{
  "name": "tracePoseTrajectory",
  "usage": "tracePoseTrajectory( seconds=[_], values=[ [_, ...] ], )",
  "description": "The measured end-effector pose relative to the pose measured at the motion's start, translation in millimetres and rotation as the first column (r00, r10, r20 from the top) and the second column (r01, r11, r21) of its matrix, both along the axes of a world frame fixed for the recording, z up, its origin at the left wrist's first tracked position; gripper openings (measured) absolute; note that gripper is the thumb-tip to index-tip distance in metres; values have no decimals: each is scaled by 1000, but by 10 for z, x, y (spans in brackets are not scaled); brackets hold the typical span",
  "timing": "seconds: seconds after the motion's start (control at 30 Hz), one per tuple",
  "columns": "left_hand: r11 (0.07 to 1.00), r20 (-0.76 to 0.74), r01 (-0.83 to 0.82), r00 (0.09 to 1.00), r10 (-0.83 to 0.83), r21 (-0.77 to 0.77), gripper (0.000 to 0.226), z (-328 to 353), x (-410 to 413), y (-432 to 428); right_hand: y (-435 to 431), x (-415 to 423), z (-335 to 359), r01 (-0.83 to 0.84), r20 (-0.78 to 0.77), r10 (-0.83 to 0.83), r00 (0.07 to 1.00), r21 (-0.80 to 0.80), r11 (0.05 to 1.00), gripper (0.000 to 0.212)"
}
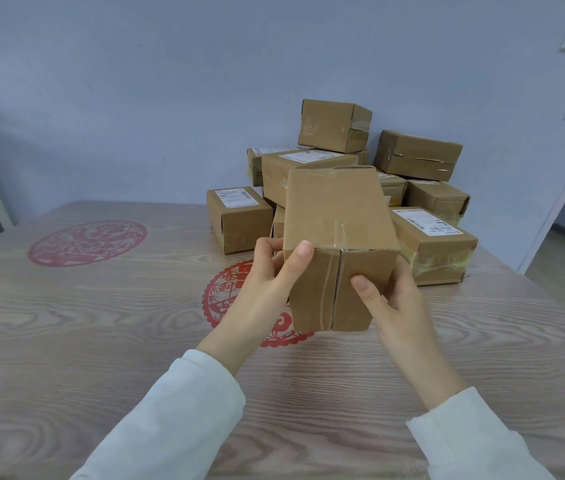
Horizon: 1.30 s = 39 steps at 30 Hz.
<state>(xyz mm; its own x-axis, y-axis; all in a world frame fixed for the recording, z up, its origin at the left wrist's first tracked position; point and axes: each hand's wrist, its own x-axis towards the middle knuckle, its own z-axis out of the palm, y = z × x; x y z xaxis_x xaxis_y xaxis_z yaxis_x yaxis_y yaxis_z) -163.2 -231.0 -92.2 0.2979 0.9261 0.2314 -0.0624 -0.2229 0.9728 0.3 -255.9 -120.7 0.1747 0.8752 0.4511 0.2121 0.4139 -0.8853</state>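
1. I hold a taped cardboard box (338,244) clear of the wood-grain table (101,323), its seamed end facing me.
2. My left hand (270,282) grips the box's left edge, thumb on the upper corner, fingers curled round the side.
3. My right hand (392,299) clasps the right side, thumb pressed flat on the end flap.
4. Behind the box, a pile of parcels (416,154) sits by the wall; 2 red paper-cut motifs (87,242) mark the tabletop.

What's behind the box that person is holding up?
Behind the held box is a pile of taped cardboard boxes on the table, several with white labels. The box hides the pile's middle, so what lies there cannot be seen.
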Motion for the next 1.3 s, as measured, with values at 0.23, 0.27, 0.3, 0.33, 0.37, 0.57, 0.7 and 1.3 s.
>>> tracePoseTrajectory(
  seconds=[0.23,0.27,0.3,0.33,0.37,0.57,0.7,1.3],
  values=[
    [1000,-38,15,999,-15,-3,55,-100,-34,56,-78,6,56,-46,-65,39,997,-104,994,108],
    [1000,-38,30,999,-30,0,50,-108,-37,52,-84,12,64,-39,-59,33,998,-120,992,107],
    [999,-37,44,998,-44,3,49,-113,-43,50,-79,21,64,-37,-57,29,998,-136,990,97],
    [998,-41,55,998,-55,7,50,-110,-46,44,-75,30,66,-47,-72,36,997,-148,988,82],
    [998,-46,60,997,-59,12,54,-106,-44,44,-65,41,60,-61,-88,47,995,-155,986,71],
    [1000,-45,-3,999,4,19,71,-76,-47,63,-72,29,48,-123,-126,107,986,-132,984,67],
    [998,-103,26,995,-19,61,88,-73,-49,20,-56,24,46,-103,-173,85,981,-99,990,72],
    [993,-105,65,993,-54,103,78,-141,-62,59,-72,45,34,-64,-80,59,995,-69,996,80]
  ],
)
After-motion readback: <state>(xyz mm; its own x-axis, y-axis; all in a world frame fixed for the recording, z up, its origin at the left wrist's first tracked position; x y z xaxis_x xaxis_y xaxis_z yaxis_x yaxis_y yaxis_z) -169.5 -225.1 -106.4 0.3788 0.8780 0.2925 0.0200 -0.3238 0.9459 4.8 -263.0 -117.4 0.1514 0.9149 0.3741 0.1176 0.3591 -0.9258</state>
